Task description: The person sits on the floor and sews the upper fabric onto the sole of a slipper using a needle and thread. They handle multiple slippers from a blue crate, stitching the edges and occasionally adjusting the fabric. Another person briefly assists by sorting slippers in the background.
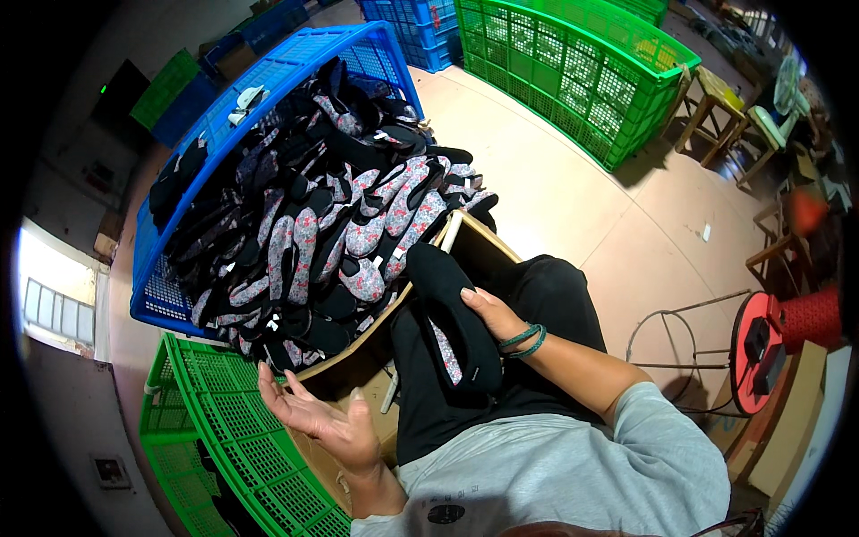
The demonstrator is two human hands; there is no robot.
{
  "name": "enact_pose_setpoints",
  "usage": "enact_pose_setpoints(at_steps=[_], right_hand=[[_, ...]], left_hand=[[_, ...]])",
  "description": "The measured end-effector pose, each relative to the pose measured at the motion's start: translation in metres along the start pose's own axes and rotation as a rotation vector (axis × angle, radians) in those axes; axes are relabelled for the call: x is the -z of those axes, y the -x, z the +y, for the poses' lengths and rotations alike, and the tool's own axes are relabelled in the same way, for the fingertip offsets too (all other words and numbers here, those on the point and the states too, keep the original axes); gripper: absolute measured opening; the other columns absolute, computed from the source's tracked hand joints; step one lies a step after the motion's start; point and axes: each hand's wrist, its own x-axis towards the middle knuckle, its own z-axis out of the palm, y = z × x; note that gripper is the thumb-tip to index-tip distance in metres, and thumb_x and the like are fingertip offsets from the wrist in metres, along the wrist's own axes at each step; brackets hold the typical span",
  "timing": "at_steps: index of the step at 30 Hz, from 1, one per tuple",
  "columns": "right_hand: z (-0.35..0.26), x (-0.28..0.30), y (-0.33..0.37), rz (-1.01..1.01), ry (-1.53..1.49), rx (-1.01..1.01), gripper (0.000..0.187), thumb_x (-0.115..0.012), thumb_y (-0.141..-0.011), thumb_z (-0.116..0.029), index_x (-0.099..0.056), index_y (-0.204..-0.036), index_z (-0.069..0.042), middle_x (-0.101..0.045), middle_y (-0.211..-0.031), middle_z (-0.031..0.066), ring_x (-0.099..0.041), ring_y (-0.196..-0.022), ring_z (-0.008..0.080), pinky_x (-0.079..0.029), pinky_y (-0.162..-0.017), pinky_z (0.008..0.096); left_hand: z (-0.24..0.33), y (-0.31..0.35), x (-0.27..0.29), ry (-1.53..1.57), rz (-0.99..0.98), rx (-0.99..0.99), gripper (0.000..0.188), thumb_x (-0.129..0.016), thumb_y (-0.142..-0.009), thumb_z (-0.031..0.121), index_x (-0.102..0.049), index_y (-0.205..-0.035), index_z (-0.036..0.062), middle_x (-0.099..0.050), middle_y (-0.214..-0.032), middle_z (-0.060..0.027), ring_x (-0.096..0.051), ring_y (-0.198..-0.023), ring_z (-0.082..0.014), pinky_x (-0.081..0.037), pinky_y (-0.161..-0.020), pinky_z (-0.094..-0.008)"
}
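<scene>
1. The right hand holds one black slipper, thumb laid over its upper side; where the other fingers sit cannot be seen.
2. The left hand is wide open and empty, fingers spread and palm turned up, well apart from the slipper.
3. The slipper is just left of the right hand, above the person's lap. Its opening faces up, showing a flowered lining.
4. The step in hand looks to be the handling of this single piece, with the right hand alone bearing it.
5. As a judgement, the next move calls for a steady right grip; any two-handed work would need the left hand brought across and closed on the slipper.
6. Ahead of both hands, mostly forward of the left, a large blue crate appears tipped toward the person. It holds a big heap of slippers, black and flowered, spilling past its near side.
7. Beside the left hand, on its outer side, is a green crate; dark things show within, too unclear to name.
8. Far ahead of the right hand stands a longer green crate; its contents cannot be told through the mesh.
</scene>
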Motion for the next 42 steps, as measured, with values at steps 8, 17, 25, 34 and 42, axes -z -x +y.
enact_pose_setpoints(at_steps=[8, 17, 25, 34, 42], right_hand=[[0.002, 0.002, -0.002, 0.001, 0.028, -0.009, 0.054, -0.054, -0.099, -0.045, -0.053, -0.128, -0.001, -0.061, -0.115, 0.0055, -0.058, -0.100, 0.0130, -0.047, -0.089, 0.0271], [0.000, -0.001, -0.002, -0.016, 0.014, -0.007, 0.052, -0.053, -0.100, -0.043, -0.053, -0.130, 0.000, -0.061, -0.115, 0.0055, -0.057, -0.100, 0.0133, -0.047, -0.090, 0.0273], [-0.003, -0.003, 0.000, -0.015, 0.015, -0.018, 0.051, -0.052, -0.100, -0.041, -0.052, -0.130, 0.000, -0.061, -0.116, 0.0055, -0.057, -0.101, 0.0127, -0.047, -0.091, 0.0272], [-0.001, -0.002, -0.002, -0.022, 0.009, -0.009, 0.051, -0.052, -0.100, -0.042, -0.053, -0.129, 0.000, -0.061, -0.114, 0.0057, -0.057, -0.100, 0.0125, -0.047, -0.090, 0.0268], [0.001, -0.003, -0.003, -0.003, 0.016, 0.000, 0.050, -0.052, -0.100, -0.042, -0.053, -0.128, 0.000, -0.062, -0.113, 0.0062, -0.058, -0.099, 0.0129, -0.047, -0.089, 0.0271]], left_hand=[[-0.005, 0.003, -0.006, 0.115, 0.068, 0.032, 0.111, -0.074, -0.079, 0.044, -0.002, -0.154, 0.0057, -0.019, -0.153, -0.0238, -0.017, -0.144, -0.0384, -0.012, -0.115, -0.0617], [0.003, 0.004, -0.004, -0.020, -0.035, 0.182, 0.097, -0.066, -0.079, 0.014, -0.005, -0.154, 0.0060, -0.021, -0.154, -0.0190, -0.017, -0.146, -0.0345, -0.010, -0.116, -0.0615], [0.002, 0.002, -0.009, 0.019, 0.031, 0.075, 0.112, -0.069, -0.080, 0.057, -0.002, -0.154, 0.0049, -0.022, -0.153, -0.0227, -0.021, -0.144, -0.0374, -0.018, -0.115, -0.0586], [-0.010, 0.007, 0.001, 0.219, -0.030, -0.024, 0.035, -0.046, -0.078, 0.000, -0.055, -0.112, -0.0023, -0.056, -0.116, -0.0211, -0.052, -0.113, -0.0309, -0.035, -0.107, -0.0533], [0.001, 0.008, -0.007, 0.320, 0.118, -0.219, 0.013, -0.054, -0.061, -0.001, -0.047, -0.052, 0.0058, -0.045, -0.050, -0.0040, -0.044, -0.049, -0.0175, -0.041, -0.051, -0.0293]])
